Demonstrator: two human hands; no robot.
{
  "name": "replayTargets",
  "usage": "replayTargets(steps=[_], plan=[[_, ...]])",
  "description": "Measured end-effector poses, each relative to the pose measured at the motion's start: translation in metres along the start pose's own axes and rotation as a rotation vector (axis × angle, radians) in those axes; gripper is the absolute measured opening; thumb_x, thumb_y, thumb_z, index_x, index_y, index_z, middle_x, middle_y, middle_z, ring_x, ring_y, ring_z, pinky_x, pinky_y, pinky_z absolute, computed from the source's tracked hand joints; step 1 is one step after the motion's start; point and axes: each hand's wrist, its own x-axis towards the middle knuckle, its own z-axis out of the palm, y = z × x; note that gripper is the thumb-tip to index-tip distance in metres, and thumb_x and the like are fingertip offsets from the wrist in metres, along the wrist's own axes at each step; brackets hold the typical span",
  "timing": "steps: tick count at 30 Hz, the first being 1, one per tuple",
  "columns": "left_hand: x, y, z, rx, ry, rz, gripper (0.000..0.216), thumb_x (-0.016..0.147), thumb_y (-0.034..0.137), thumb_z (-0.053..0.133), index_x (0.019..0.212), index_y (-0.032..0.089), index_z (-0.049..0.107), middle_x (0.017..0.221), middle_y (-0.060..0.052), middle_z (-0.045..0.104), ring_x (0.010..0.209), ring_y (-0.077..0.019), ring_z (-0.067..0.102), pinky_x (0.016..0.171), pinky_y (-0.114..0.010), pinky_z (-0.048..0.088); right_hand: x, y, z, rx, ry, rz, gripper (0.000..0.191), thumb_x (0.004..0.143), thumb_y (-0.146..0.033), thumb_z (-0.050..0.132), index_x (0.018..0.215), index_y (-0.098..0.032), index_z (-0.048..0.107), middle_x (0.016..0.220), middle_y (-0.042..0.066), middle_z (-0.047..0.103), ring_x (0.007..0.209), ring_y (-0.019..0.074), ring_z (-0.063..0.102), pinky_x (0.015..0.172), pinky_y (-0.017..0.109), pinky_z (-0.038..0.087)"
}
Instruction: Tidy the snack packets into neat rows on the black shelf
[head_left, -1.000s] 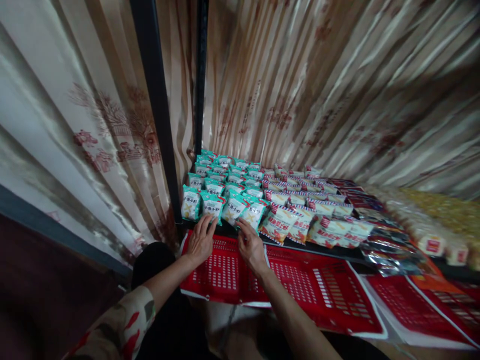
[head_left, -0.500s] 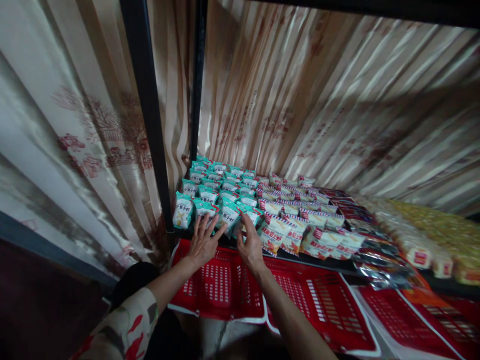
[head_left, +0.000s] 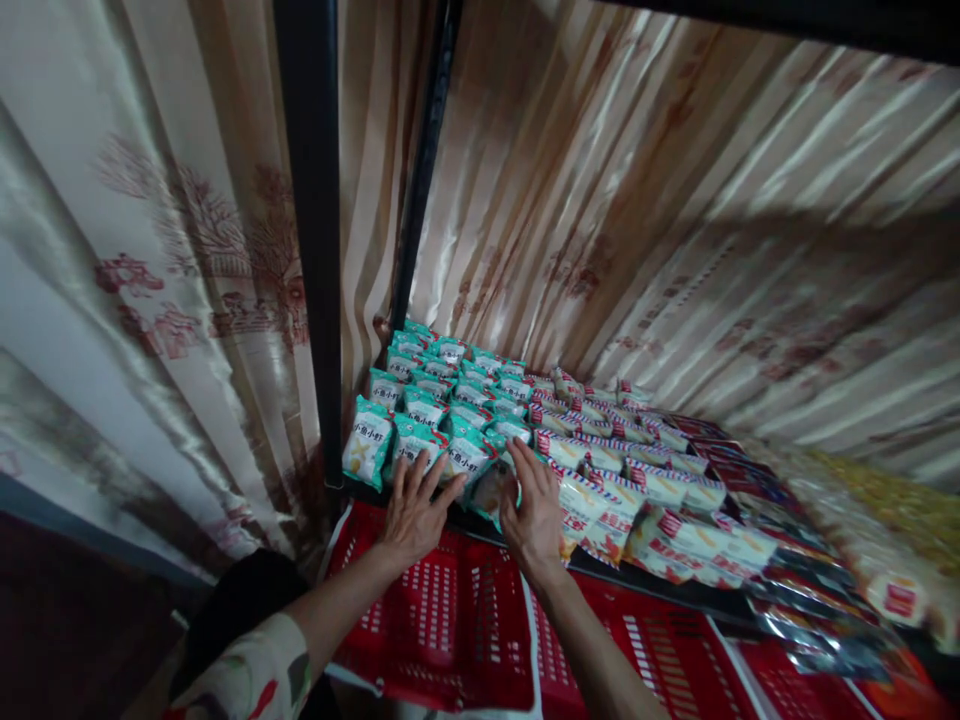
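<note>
Rows of teal and white snack packets (head_left: 439,395) fill the left end of a dark shelf (head_left: 660,590). My left hand (head_left: 415,508) lies open with fingers spread, its fingertips on the front teal packets. My right hand (head_left: 534,505) rests flat and open on a front packet (head_left: 491,488) where the teal rows meet the red, white and blue snack packets (head_left: 645,490). A patterned sleeve (head_left: 240,675) covers my left forearm.
Red perforated baskets (head_left: 457,625) lie below the shelf's front edge. A black upright post (head_left: 315,240) stands at the shelf's left corner. Striped satin curtains (head_left: 637,200) hang behind and to the left. Dark foil packets (head_left: 810,625) and yellow packets (head_left: 892,510) lie further right.
Both hands have moved forward from the shelf edge onto the front packets. My left hand's fingers spread wider. The view shifted closer and slightly to the left.
</note>
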Motion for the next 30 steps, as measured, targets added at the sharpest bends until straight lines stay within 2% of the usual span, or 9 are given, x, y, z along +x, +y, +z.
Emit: replayTargets(steps=[3,8,14,17,19,21,24,26,30], plan=[[0.001,-0.001,0.002,0.012,-0.008,-0.003,0.057,0.082,0.026,0.055,0.135,0.035,0.037,0.144,-0.004,0.034,0.136,-0.0294,0.02,0.11,-0.054,0.011,0.031,-0.014,0.003,-0.016,-0.044,-0.128,0.039,0.086,-0.022,0.04,0.123,-0.021,0.054,0.124,0.006,0.057,0.12,0.024,0.043,0.101,0.047,0.036],[0.0,-0.006,0.005,-0.006,0.011,0.033,0.049,0.082,0.028,0.055,0.129,0.033,0.046,0.144,-0.003,0.035,0.136,-0.0296,0.018,0.11,-0.053,0.012,0.074,-0.044,0.023,-0.018,-0.226,-0.262,0.033,0.091,-0.033,0.037,0.112,-0.024,0.062,0.117,0.004,0.062,0.131,0.0263,0.03,0.106,0.052,0.026],[0.003,-0.008,0.006,-0.03,0.008,0.03,0.049,0.081,0.029,0.056,0.129,0.031,0.047,0.14,-0.005,0.04,0.136,-0.0302,0.02,0.109,-0.053,0.015,0.09,-0.049,0.048,-0.009,-0.27,-0.288,0.033,0.092,-0.041,0.036,0.098,-0.028,0.065,0.101,0.002,0.068,0.124,0.0271,0.038,0.106,0.061,0.016],[0.005,-0.008,0.007,-0.03,0.002,0.028,0.051,0.082,0.028,0.055,0.131,0.03,0.044,0.139,-0.006,0.041,0.136,-0.0298,0.02,0.109,-0.054,0.015,0.095,-0.046,0.052,-0.031,-0.291,-0.294,0.036,0.092,-0.042,0.034,0.091,-0.029,0.067,0.097,0.002,0.069,0.123,0.0274,0.039,0.106,0.064,0.012],[0.006,-0.008,0.008,-0.035,0.012,0.015,0.05,0.083,0.027,0.054,0.132,0.029,0.044,0.14,-0.007,0.041,0.136,-0.0298,0.019,0.109,-0.054,0.015,0.095,-0.046,0.049,-0.044,-0.296,-0.291,0.036,0.093,-0.042,0.033,0.095,-0.029,0.066,0.102,0.001,0.068,0.126,0.0275,0.036,0.106,0.063,0.014],[0.006,-0.008,0.009,-0.044,0.012,0.004,0.05,0.083,0.027,0.053,0.132,0.029,0.044,0.141,-0.007,0.039,0.137,-0.0305,0.016,0.109,-0.055,0.014,0.09,-0.047,0.042,-0.021,-0.262,-0.258,0.035,0.093,-0.041,0.033,0.107,-0.028,0.063,0.118,0.001,0.061,0.13,0.0261,0.03,0.108,0.057,0.02],[0.005,-0.007,0.009,-0.05,-0.016,0.015,0.052,0.083,0.027,0.053,0.134,0.03,0.041,0.145,-0.006,0.034,0.137,-0.0315,0.013,0.109,-0.056,0.013,0.064,-0.046,0.024,0.076,-0.123,-0.132,0.04,0.094,-0.035,0.03,0.126,-0.024,0.05,0.138,0.003,0.042,0.134,0.0203,0.025,0.11,0.044,0.027],[0.004,-0.007,0.007,-0.042,-0.03,0.021,0.054,0.084,0.026,0.051,0.136,0.029,0.037,0.146,-0.005,0.031,0.138,-0.0312,0.013,0.109,-0.056,0.013,0.035,-0.041,0.012,0.125,-0.011,-0.01,0.042,0.094,-0.031,0.027,0.132,-0.02,0.043,0.143,0.006,0.035,0.134,0.0188,0.027,0.11,0.045,0.027],[0.004,-0.006,0.001,-0.015,-0.052,0.005,0.057,0.083,0.018,0.05,0.136,0.032,0.036,0.145,-0.004,0.033,0.137,-0.0303,0.017,0.109,-0.055,0.012,-0.031,-0.023,-0.002,0.156,0.038,0.186,0.043,0.094,-0.032,0.03,0.135,-0.023,0.037,0.146,0.007,0.029,0.135,0.0206,0.026,0.108,0.049,0.028]])
